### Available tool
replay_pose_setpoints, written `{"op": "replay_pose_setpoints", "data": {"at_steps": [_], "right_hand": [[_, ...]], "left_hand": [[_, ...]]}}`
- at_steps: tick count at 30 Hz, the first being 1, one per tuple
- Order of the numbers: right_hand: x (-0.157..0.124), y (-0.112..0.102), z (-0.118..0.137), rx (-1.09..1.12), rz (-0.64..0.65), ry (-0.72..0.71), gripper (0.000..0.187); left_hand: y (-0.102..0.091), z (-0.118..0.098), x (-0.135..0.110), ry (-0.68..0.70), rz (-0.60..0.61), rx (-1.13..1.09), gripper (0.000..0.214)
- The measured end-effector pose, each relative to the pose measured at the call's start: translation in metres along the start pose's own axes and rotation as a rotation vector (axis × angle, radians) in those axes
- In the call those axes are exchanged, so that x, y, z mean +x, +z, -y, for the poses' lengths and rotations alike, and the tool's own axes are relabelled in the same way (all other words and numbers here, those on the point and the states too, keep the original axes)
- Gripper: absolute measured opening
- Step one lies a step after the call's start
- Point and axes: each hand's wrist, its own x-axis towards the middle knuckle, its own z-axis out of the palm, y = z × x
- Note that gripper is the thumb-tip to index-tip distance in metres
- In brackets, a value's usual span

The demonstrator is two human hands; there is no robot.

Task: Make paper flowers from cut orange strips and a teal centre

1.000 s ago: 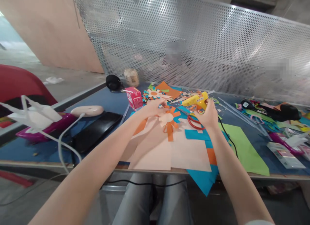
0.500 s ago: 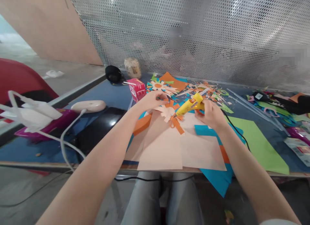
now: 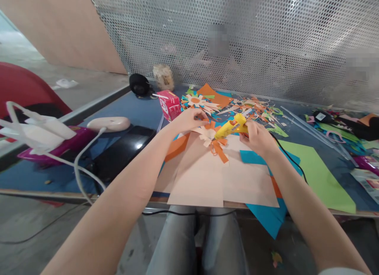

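A yellow glue gun (image 3: 231, 127) is gripped in my right hand (image 3: 257, 137), its nozzle end pointing down and left at a paper flower. That paper flower (image 3: 206, 136) has pale peach petals over orange strips (image 3: 219, 152). Fingers curled, my left hand (image 3: 192, 119) pinches the flower's far left edge; the exact hold is partly hidden by the fingers. Beneath lie pale peach paper sheets (image 3: 197, 176), with blue paper (image 3: 268, 217) sticking out past the table's front edge.
Paper scraps (image 3: 257, 109) and a finished-looking paper flower (image 3: 194, 100) lie at the back, by a pink box (image 3: 169, 104). Left are a black tablet-like object (image 3: 122, 148) and a white power strip (image 3: 109, 124). Green paper (image 3: 322, 176) lies right. A perforated metal panel (image 3: 251, 42) stands behind.
The glue gun's tip has come down slightly closer onto the paper flower. My left hand stays at the flower's edge. The whole view has shifted a little.
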Motion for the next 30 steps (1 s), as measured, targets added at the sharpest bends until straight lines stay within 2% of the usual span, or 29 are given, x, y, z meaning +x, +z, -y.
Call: {"op": "replay_pose_setpoints", "data": {"at_steps": [5,12,18,30], "right_hand": [[0.0,0.0,0.0,0.037,0.077,0.043,0.021],[0.0,-0.002,-0.001,0.019,0.063,-0.02,0.02],[0.0,-0.007,-0.003,0.007,0.144,0.035,0.017],[0.001,-0.012,-0.005,0.013,0.162,0.047,0.013]], "left_hand": [[-0.001,-0.003,-0.001,-0.018,0.001,0.009,0.025],[-0.002,-0.004,-0.001,-0.041,-0.009,0.054,0.029],[-0.002,0.001,0.0,-0.049,-0.009,0.037,0.029],[-0.002,0.002,0.0,-0.049,0.004,0.033,0.029]]}}
